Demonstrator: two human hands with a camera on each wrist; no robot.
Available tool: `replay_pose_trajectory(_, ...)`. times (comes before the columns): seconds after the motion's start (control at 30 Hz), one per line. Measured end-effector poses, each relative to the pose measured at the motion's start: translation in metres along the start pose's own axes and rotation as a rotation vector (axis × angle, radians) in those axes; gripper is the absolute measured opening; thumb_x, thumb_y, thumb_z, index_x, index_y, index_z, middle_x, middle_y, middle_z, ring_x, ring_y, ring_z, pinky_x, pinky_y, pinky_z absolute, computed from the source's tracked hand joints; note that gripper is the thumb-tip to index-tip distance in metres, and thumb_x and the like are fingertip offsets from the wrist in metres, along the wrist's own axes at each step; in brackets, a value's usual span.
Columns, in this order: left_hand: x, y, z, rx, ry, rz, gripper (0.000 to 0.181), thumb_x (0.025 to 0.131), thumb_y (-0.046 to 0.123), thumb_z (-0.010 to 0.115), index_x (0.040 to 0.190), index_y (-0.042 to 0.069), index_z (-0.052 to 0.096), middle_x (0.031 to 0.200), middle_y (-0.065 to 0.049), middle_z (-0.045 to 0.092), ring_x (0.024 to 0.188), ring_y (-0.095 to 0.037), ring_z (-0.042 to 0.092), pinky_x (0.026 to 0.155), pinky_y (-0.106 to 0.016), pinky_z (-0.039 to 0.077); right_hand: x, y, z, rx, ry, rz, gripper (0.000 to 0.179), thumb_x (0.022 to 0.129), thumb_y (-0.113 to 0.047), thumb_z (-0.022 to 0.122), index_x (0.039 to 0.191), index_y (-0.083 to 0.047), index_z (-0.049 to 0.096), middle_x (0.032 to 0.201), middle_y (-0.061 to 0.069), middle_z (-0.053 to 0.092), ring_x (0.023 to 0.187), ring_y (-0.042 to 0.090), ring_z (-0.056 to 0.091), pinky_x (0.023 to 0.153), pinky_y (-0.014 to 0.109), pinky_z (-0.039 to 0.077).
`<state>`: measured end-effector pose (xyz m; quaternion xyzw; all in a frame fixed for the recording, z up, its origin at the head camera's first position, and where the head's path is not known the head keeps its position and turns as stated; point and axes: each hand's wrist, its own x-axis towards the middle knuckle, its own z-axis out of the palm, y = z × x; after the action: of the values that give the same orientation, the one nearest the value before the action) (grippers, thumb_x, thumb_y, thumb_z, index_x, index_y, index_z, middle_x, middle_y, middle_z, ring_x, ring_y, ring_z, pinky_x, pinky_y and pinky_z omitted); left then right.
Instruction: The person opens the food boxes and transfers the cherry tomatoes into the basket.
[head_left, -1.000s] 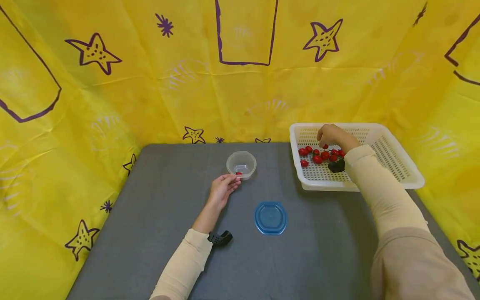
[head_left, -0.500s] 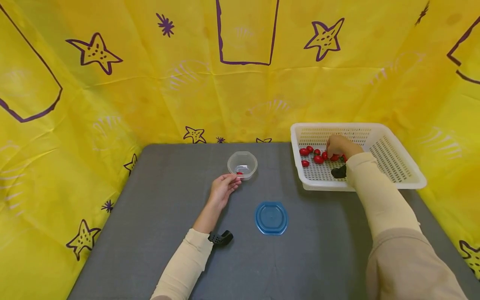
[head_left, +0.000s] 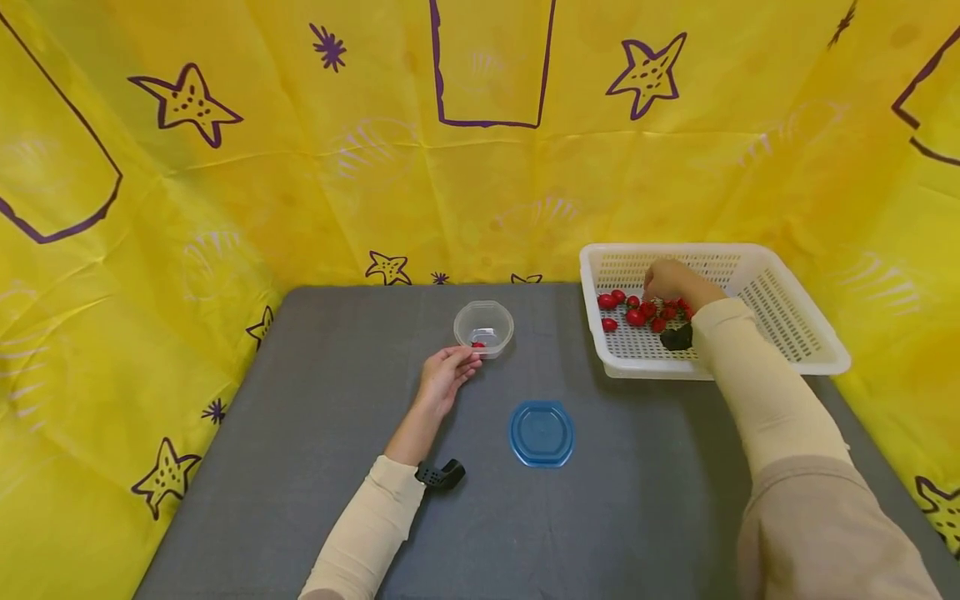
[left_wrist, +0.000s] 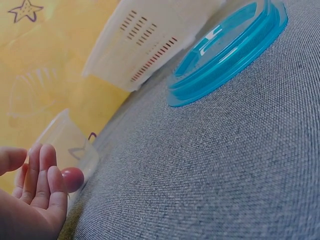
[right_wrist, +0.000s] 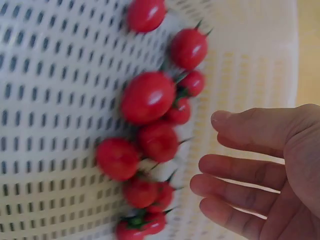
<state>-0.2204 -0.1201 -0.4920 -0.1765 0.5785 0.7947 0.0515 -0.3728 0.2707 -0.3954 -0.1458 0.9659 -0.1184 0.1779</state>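
Observation:
In the head view, my left hand [head_left: 444, 379] pinches the near rim of a small clear plastic container [head_left: 487, 317]. A cherry tomato [left_wrist: 73, 179] shows through the container's wall, beside my fingertips in the left wrist view. My right hand [head_left: 678, 283] is inside a white perforated basket [head_left: 798, 333]. Its fingers reach out, slightly bent and parted, with nothing between them in the right wrist view. Several cherry tomatoes [right_wrist: 148, 97], some with green stems, lie on the basket floor just past those fingertips.
A blue lid [head_left: 542, 435] lies flat on the grey table [head_left: 352, 375] between the container and the person. In the basket, a dark object [head_left: 677, 337] sits below the right wrist. Yellow patterned cloth [head_left: 480, 192] encloses the table's back and sides.
My right hand dipped among the tomatoes, moving slightly right, then shifted back left and up within the basket. Some tomatoes beneath it have shifted. My left hand stays at the container.

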Motion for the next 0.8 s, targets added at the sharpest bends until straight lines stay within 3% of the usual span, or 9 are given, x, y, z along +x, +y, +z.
replay_pose_trajectory(0.1, 0.000, 0.001, -0.001, 0.010, 0.000, -0.002, 0.018, 0.095, 0.013, 0.062, 0.108, 0.000, 0.062, 0.084, -0.001, 0.073, 0.076, -0.009, 0.070, 0.078, -0.024, 0.058, 0.002, -0.013, -0.008, -0.056, 0.027, -0.030, 0.023, 0.085, -0.012, 0.066, 0.095, 0.007, 0.068, 0.095, 0.023, 0.068, 0.087, 0.035, 0.061, 0.080, 0.049, 0.051)
replay_pose_trajectory(0.37, 0.002, 0.001, 0.001, 0.003, -0.001, -0.016, 0.019, 0.096, 0.012, 0.061, 0.110, 0.000, 0.062, 0.085, -0.001, 0.073, 0.076, -0.009, 0.070, 0.077, -0.023, 0.057, 0.009, -0.059, -0.024, -0.085, 0.060, -0.107, 0.021, 0.085, -0.012, 0.065, 0.096, 0.005, 0.067, 0.094, 0.022, 0.067, 0.084, 0.032, 0.055, 0.082, 0.047, 0.048)
replay_pose_trajectory(0.6, 0.002, 0.001, 0.001, -0.010, -0.005, -0.010, 0.017, 0.096, 0.012, 0.060, 0.108, 0.000, 0.062, 0.081, 0.001, 0.072, 0.074, -0.008, 0.070, 0.075, -0.023, 0.057, 0.014, -0.093, -0.023, -0.090, 0.083, -0.210, 0.023, 0.088, -0.014, 0.064, 0.102, 0.004, 0.068, 0.101, 0.023, 0.068, 0.093, 0.037, 0.061, 0.088, 0.050, 0.048)
replay_pose_trajectory(0.8, 0.000, 0.002, 0.000, -0.004, -0.007, -0.011, 0.019, 0.096, 0.012, 0.061, 0.109, -0.001, 0.061, 0.080, 0.002, 0.072, 0.074, -0.007, 0.070, 0.073, -0.022, 0.057, 0.013, -0.112, -0.022, -0.060, 0.107, -0.244, 0.029, 0.090, -0.015, 0.064, 0.109, 0.006, 0.067, 0.105, 0.024, 0.068, 0.099, 0.039, 0.062, 0.092, 0.051, 0.048)
